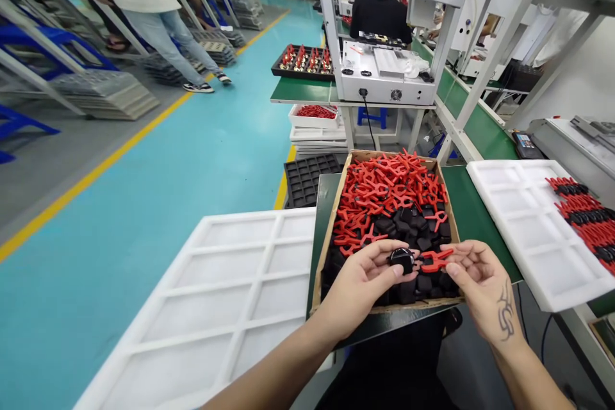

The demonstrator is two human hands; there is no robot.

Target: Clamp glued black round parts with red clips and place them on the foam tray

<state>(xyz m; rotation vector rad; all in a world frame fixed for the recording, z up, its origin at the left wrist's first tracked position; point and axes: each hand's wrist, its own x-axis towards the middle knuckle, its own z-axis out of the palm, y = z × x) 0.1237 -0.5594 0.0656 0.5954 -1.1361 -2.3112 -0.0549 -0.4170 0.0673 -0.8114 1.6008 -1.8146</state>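
My left hand [372, 275] is closed on a small glossy black rounded piece [402, 260], held between thumb and fingers. In my right hand [475, 272] is a red spring clamp [435, 261], gripped by its handles. The clamp's jaws meet the edge of the black piece; whether they bite on it I cannot tell. Both hands are over the near part of a cardboard box [335, 214]. Inside the box lie a heap of red clamps [384, 179] and many black blocks [408, 224].
A white foam tray [211, 307] with compartments is at left. Another white tray [523, 218], at right, holds rows of clamps on black parts. Beyond the box stands a white machine [384, 86] beside a black tray [305, 64]. A person in jeans [166, 32] stands in the aisle.
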